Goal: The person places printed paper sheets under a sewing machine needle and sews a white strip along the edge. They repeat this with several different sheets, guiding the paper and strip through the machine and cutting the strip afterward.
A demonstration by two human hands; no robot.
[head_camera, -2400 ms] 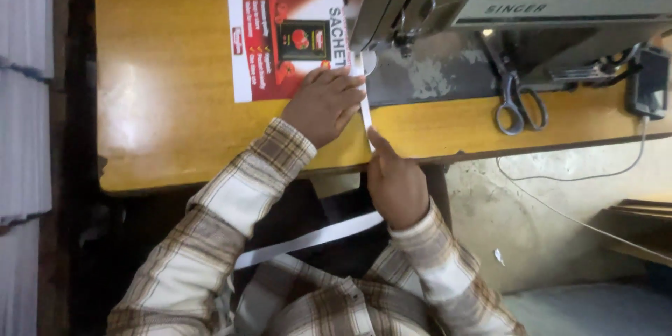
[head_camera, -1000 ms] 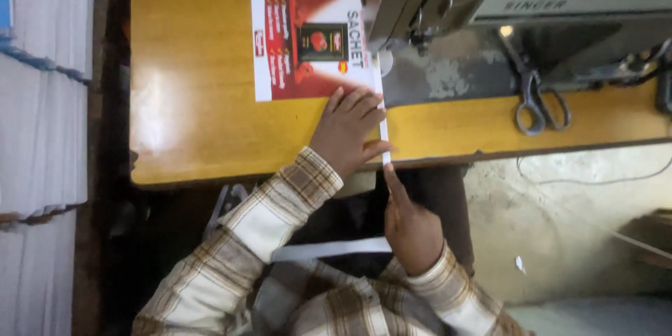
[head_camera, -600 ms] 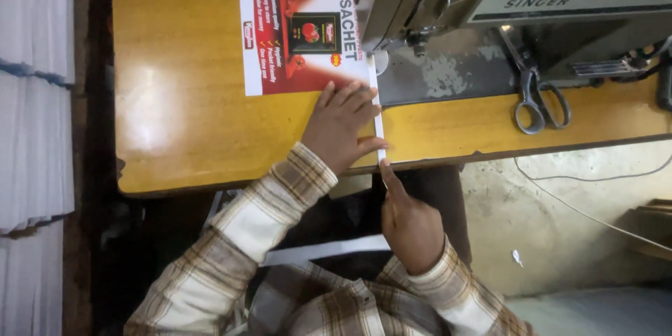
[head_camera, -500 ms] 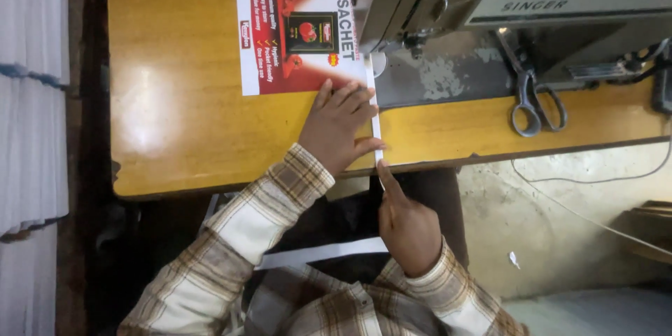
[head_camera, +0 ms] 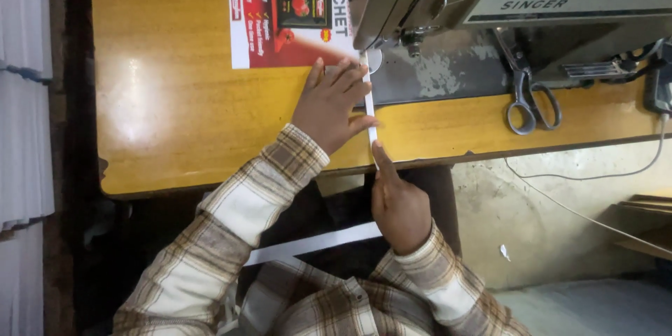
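the left hand [head_camera: 329,103] lies flat on the red sheet [head_camera: 290,17] on the worktop [head_camera: 161,98], the right hand [head_camera: 397,203] pinches the white strip [head_camera: 369,108] feeding the sewing machine [head_camera: 490,0]; uneven tension could likely skew it.

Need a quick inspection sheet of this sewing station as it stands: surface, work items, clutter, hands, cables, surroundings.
Surface: yellow wooden table, glossy, front edge worn.
Job's things: white strip runs from under the sewing machine head over the table edge towards the lap; red printed sheet lies beside the machine.
Clutter: scissors on the machine bed.
Grippers: left hand flat on the table beside the strip; right hand fingertip on the strip at the table edge.
Cables: thin cable hangs below the table on the right.
Surroundings: white stacks at left.
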